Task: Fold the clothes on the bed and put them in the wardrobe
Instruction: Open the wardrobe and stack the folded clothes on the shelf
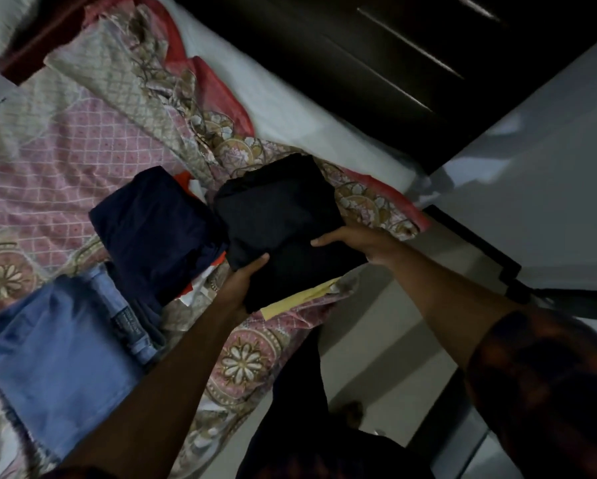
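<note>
Grip: your left hand and right hand clasp the folded black garment from opposite sides, so the folds hold | Bed: folded navy garment and blue jeans lie alongside | Step: probably lifting it to carry off.

The black folded garment hides fingers of the left hand and right hand, and most of a yellow cloth.

At the centre of the frame, the left hand and right hand grip a folded black garment by its near edge, thumbs on top. Just left of it a folded navy garment lies on the patterned bedspread, with folded blue jeans at lower left. A dark wardrobe fills the upper right.
</note>
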### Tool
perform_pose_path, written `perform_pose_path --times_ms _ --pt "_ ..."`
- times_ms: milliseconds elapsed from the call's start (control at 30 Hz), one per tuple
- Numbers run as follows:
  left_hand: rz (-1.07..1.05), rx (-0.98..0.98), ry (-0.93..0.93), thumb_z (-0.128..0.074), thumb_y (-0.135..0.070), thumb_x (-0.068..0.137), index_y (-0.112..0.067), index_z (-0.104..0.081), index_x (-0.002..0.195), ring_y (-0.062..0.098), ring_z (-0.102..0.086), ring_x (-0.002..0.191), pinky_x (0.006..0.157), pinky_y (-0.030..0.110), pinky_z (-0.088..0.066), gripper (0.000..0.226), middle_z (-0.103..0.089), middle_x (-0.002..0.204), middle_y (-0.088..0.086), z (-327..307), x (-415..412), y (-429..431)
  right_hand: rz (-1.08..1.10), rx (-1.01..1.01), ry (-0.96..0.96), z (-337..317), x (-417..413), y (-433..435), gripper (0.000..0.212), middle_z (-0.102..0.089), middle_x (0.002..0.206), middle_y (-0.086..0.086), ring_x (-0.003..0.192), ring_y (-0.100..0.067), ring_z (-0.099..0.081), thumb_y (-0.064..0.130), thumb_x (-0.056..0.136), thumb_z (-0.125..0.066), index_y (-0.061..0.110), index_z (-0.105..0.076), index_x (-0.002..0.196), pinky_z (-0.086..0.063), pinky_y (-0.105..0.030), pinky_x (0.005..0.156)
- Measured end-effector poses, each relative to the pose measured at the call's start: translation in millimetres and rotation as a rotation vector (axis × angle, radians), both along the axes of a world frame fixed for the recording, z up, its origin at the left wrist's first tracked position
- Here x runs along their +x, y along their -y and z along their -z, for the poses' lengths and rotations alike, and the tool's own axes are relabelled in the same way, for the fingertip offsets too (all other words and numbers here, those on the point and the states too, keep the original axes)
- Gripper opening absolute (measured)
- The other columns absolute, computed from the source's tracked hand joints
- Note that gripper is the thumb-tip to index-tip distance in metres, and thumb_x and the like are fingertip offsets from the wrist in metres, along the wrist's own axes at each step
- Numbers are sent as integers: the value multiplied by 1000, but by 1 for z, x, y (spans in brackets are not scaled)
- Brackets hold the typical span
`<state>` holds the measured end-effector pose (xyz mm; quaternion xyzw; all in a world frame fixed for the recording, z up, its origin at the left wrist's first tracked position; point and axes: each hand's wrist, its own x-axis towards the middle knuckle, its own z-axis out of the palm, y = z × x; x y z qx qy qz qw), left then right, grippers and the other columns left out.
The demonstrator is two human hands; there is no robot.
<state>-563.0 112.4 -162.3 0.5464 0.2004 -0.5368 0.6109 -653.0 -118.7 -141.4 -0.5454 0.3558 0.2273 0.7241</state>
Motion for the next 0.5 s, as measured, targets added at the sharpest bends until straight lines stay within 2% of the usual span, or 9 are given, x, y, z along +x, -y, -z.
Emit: perform_pose_path --times_ms 67,167,267,400,500 --pt "28 15 35 -67 -18 91 -5 -57 133 26 -68 109 76 32 -60 45 -67 126 12 -15 -12 5 109 -7 2 -11 -26 -2 71 -64 132 1 119 -21 -62 13 77 -85 20 -54 140 -52 -36 100" --pt "102 12 133 -77 -19 79 -6 -60 130 26 -69 109 81 36 -60 55 -69 124 11 -49 -32 16 252 -60 63 -39 -73 -2 66 -64 130 2 121 -22 -61 12 72 -88 27 -58 129 -49 -42 105" --pt "229 -55 250 -79 -19 78 -10 -60 130 25 -68 110 88 39 -57 56 -70 123 8 -92 -59 36 370 -152 179 -89 -132 -4 62 -64 125 11 115 -11 -61 10 74 -87 39 -55 119 -48 -35 105" --pt "507 -262 440 -77 -18 78 -17 -58 131 22 -68 111 90 39 -56 56 -70 123 2 -170 -120 90 641 -321 314 -163 -243 -4 78 -67 130 2 118 -16 -65 14 63 -89 23 -58 133 -54 -37 100" --pt "681 -372 518 -83 -24 71 -20 -58 129 20 -68 110 92 40 -55 64 -69 124 2 -229 -170 139 822 -470 368 -225 -317 -6 78 -65 131 2 117 -12 -65 11 65 -84 18 -55 137 -55 -25 92"
